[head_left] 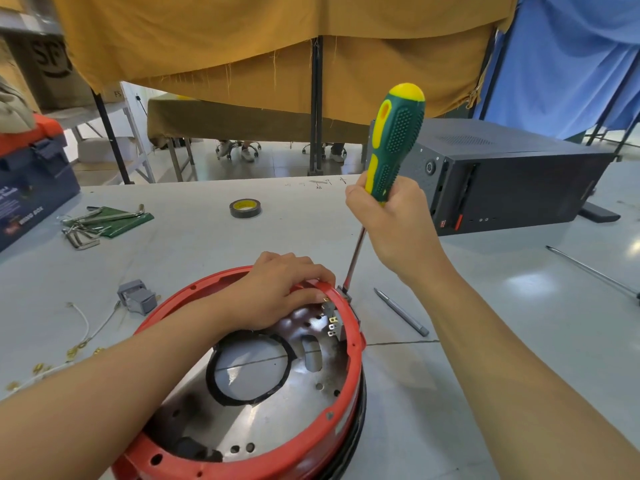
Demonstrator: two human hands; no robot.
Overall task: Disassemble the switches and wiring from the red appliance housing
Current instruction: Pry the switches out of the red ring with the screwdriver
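Red housing (pixel 346 386) lies open side up on the table (pixel 194 247). Left hand (pixel 277 292) grips its rim. Right hand (pixel 388 216) grips the screwdriver (pixel 391 147), standing almost straight, tip down at the switch (pixel 334 320).

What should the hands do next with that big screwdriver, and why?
Probably lever gently: the right hand holds the green-and-yellow-handled screwdriver with its tip at the grey switch on the round red appliance housing, while the left hand steadies the rim. Prying could push the switch loose.
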